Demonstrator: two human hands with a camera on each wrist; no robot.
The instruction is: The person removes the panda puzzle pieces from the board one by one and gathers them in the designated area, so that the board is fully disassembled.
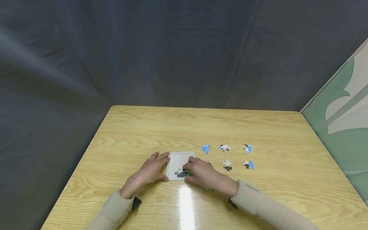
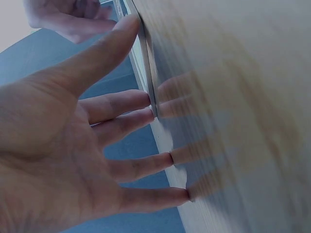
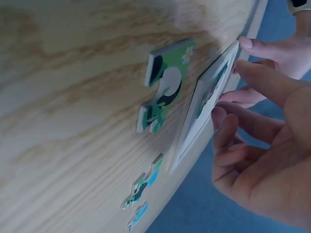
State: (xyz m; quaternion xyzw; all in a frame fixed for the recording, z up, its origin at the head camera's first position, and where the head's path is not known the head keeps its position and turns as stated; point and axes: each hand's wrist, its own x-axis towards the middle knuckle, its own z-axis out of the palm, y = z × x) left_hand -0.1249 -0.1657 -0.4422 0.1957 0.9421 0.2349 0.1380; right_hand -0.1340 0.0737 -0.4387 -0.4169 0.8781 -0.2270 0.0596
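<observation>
A shallow white puzzle tray [image 1: 174, 161] lies on the wooden table. My left hand [image 1: 150, 170] steadies its left edge with spread fingers and thumb; in the left wrist view the fingers [image 2: 121, 102] are nearly straight. Over the tray's lower right, my right hand [image 1: 204, 173] pinches a dark and green puzzle piece [image 1: 182, 174] at the tray floor, thumb and index finger on either side. The hand partly hides that piece, and its other fingers [image 3: 228, 155] are curled. A green panda-pattern piece [image 3: 170, 82] lies beside the tray, mostly hidden under the right forearm in the head view.
Right of the tray, loose jigsaw pieces lie in rows: a blue corner piece [image 1: 205, 149], a panda-eye piece [image 1: 225, 148], a blue and white piece [image 1: 247, 148], a white and black piece [image 1: 227, 165] and another blue one [image 1: 249, 164]. A dark curtain [image 1: 184, 54] hangs behind the table.
</observation>
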